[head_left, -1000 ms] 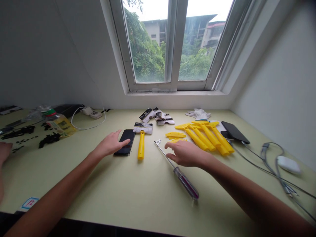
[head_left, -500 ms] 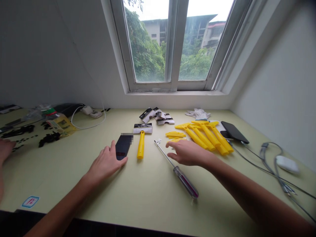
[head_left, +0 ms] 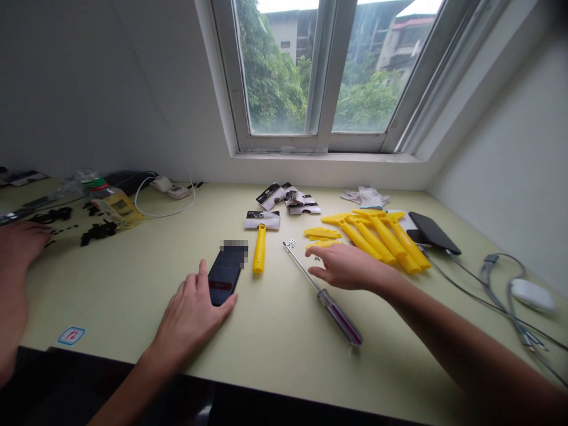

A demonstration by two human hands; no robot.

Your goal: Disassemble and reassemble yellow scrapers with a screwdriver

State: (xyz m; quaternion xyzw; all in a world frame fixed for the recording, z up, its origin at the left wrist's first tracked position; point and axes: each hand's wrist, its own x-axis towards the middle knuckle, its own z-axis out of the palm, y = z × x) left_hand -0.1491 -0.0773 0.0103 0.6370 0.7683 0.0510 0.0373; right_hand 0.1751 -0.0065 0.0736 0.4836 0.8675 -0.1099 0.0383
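My left hand point(head_left: 190, 310) grips a black smartphone point(head_left: 224, 284) by its sides, thumb on the right edge and fingers on the left; the phone lies on the table, screen up. Right of it is a yellow-handled scraper point(head_left: 260, 248), a printed card at its head. My right hand point(head_left: 341, 266) hovers low over the table, thumb and index finger apart with nothing seen between them. Tiny screws point(head_left: 290, 243) lie just left of its fingers, by the tip of a screwdriver point(head_left: 339, 316) with a clear handle. Flat yellow pieces point(head_left: 322, 234) sit beyond this hand.
Several yellow scraper handles point(head_left: 386, 239) are piled at right, before a black device point(head_left: 433, 232) and grey cables point(head_left: 492, 290). Printed cards point(head_left: 288, 198) and a white glove point(head_left: 366, 196) lie at the back. At left are a bottle point(head_left: 115, 207) and another person's hand point(head_left: 22, 245).
My left hand has drawn the phone nearer, and its screen now shows faint content. The right hand keeps its place by the screws. The view has tilted down; the other person's hand reaches further in.
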